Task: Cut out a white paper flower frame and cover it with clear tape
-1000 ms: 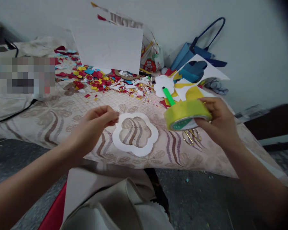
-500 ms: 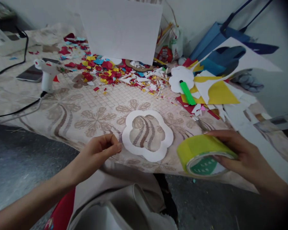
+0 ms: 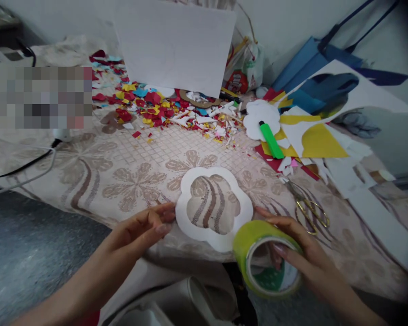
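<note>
A white flower-shaped paper ring [image 3: 215, 241] lies on the patterned tablecloth near the table's front edge. My left hand [image 3: 139, 235] is at the ring's left edge, thumb and fingers a little apart, holding nothing. In my right hand [image 3: 309, 251] is a wide roll of yellow-green tape [image 3: 258, 233], tilted so its open core faces me; the thumb is inside the core and the fingers are outside. The roll overlaps the ring's lower right edge in view. Whether they touch, I cannot tell. Scissors [image 3: 311, 213] with gold handles lie right of my right hand.
Torn red, yellow, blue and white paper scraps [image 3: 156, 104] spread along the back, before an upright white board [image 3: 173, 45]. At the right are a green marker [image 3: 271, 140], a white paper flower [image 3: 255, 113], yellow sheets [image 3: 323, 140] and a blue bag [image 3: 297, 63]. A cable [image 3: 23, 165] crosses the left side.
My right hand has brought the tape roll leftward and down to the ring, turning its core toward me. The scissors are now uncovered. My left hand's fingers have opened slightly beside the ring.
</note>
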`<state>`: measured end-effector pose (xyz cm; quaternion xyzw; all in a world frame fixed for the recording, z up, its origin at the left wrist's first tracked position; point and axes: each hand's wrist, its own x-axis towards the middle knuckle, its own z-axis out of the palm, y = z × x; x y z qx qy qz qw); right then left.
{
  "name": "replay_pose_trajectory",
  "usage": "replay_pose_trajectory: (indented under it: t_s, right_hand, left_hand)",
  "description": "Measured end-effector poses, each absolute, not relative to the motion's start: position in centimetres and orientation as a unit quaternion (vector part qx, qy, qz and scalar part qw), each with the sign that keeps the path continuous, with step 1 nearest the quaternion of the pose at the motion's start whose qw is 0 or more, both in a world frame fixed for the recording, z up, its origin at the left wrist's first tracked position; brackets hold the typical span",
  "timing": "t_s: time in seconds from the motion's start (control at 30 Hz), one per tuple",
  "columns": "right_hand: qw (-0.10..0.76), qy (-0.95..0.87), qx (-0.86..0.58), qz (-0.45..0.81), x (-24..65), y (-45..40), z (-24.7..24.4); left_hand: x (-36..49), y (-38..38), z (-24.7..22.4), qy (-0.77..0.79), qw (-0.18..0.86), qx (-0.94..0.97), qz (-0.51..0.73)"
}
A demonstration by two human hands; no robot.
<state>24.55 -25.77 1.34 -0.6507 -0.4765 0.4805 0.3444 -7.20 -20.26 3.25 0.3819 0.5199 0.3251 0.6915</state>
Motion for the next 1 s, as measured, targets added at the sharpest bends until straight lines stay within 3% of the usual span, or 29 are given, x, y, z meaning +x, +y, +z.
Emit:
replay_pose_trajectory:
  t_s: [0.17,0.4,0.6,0.77,0.87,1.0]
  right_hand:
    - [0.342,-0.467,-0.649,0.494,22.9,-25.6,1.5]
    - [0.313,-0.542,-0.604,0.494,21.8,-22.2,0.7]
    - [0.303,-0.623,-0.622,0.366,22.5,-21.1,2.7]
    - [0.332,-0.718,-0.587,0.175,25.8,-19.2,5.3]
    - [0.252,-0.787,-0.554,0.101,28.1,-17.1,6.4]
    - [0.172,-0.83,-0.522,0.101,29.6,-14.4,8.1]
  left_hand:
    - [-7.7,-19.6,2.9,0.503,0.712,0.363,0.328]
    - [-10.2,-17.3,2.2,0.531,0.658,0.377,0.377]
    - [-12.6,-16.2,2.3,0.562,0.559,0.508,0.338]
    - [-12.1,-13.7,2.9,0.53,0.495,0.607,0.326]
    - [-11.4,-11.9,2.8,0.525,0.47,0.628,0.332]
    - [-10.8,-10.1,3.4,0.518,0.442,0.66,0.319]
